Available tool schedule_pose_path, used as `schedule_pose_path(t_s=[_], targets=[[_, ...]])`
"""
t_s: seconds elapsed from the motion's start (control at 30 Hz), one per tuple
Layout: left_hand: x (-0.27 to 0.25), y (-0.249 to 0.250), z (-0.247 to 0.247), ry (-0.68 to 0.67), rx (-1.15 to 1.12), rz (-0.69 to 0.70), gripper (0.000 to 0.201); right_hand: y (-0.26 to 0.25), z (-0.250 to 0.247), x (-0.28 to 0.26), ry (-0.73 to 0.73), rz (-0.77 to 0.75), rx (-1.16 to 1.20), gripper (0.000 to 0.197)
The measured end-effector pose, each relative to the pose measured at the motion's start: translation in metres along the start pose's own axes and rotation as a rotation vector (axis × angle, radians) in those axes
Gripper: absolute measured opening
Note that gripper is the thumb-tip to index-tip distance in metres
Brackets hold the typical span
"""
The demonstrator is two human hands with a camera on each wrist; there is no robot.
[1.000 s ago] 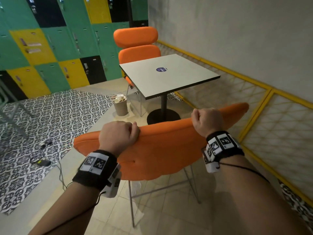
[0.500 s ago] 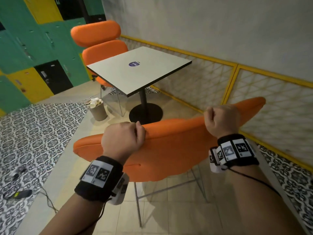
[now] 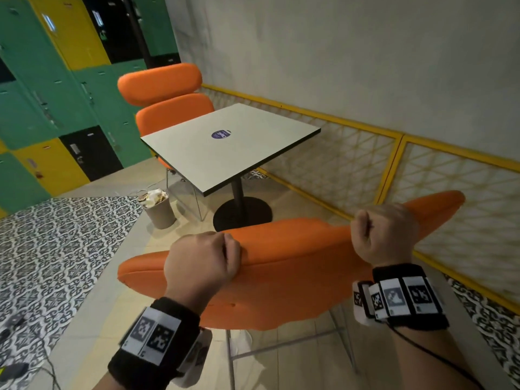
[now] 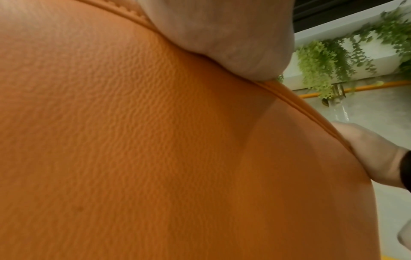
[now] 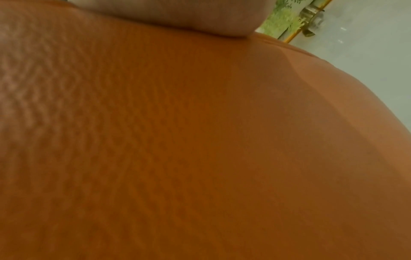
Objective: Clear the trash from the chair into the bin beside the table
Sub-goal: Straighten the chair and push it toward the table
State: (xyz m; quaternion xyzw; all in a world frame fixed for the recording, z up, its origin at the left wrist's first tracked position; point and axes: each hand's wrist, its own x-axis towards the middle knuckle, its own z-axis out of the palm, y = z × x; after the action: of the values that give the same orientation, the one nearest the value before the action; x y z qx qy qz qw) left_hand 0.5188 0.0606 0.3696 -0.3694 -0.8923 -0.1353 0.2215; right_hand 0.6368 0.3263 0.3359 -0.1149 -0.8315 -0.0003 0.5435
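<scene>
Both my hands grip the top edge of an orange chair's backrest (image 3: 281, 277), seen from behind in the head view. My left hand (image 3: 202, 263) curls over its left part, my right hand (image 3: 382, 232) over its right part. The seat is hidden behind the backrest, so no trash on it shows. A beige bin (image 3: 161, 212) filled with crumpled paper stands on the floor left of the white square table (image 3: 225, 153). Orange leather of the backrest (image 4: 155, 158) fills the left wrist view, with my left hand (image 4: 222, 35) at the top. The right wrist view shows the same backrest (image 5: 200, 140).
A second orange chair (image 3: 168, 102) stands behind the table. A yellow lattice railing (image 3: 422, 170) runs along the right wall. Coloured lockers (image 3: 56, 94) line the far left. Cables and small devices (image 3: 14, 347) lie on the patterned floor at the lower left.
The view has swung, first right then back left and closer to the table. The chair sits a little nearer the table base. Both hands keep the same hold on the backrest.
</scene>
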Motion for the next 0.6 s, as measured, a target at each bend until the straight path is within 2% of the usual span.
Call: schedule_pose_path(t_s=[0.2, 0.33, 0.47, 0.6], targets=[[0.057, 0.046, 0.025, -0.037, 0.01, -0.009, 0.038, 0.076, 0.037, 0.028, -0.073, -0.01, 0.048, 0.043], [0.099, 0.081, 0.045, -0.03, 0.031, -0.037, 0.037, 0.12, 0.065, 0.042, -0.139, 0.145, 0.019, 0.047], [0.133, 0.111, 0.067, -0.015, 0.012, -0.071, 0.036, 0.141, 0.092, 0.061, -0.107, 0.026, 0.094, 0.044], [0.164, 0.134, 0.098, -0.009, -0.01, -0.075, 0.041, 0.186, 0.12, 0.086, -0.093, 0.003, 0.16, 0.041]])
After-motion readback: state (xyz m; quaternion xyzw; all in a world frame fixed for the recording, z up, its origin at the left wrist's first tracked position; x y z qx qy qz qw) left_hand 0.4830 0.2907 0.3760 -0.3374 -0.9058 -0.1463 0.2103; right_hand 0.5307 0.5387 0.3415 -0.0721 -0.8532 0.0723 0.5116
